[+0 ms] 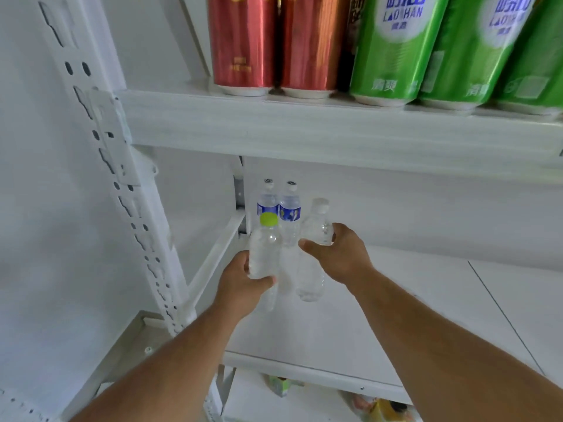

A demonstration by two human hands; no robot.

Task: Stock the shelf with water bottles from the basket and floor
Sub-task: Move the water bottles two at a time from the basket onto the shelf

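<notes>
Head view: a clear water bottle with a green cap [264, 251] is gripped by the left hand [243, 284]. A second clear water bottle [313, 248] is clasped by the right hand [341, 254]. Both are held over the white shelf [396, 315], just before two blue-labelled bottles [278, 208] standing at its back left corner.

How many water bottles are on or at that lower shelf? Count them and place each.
4. Two blue-label bottles stand at the back left corner; the left hand holds a green-capped bottle; the right hand holds a clear bottle. More may be hidden behind.
</notes>
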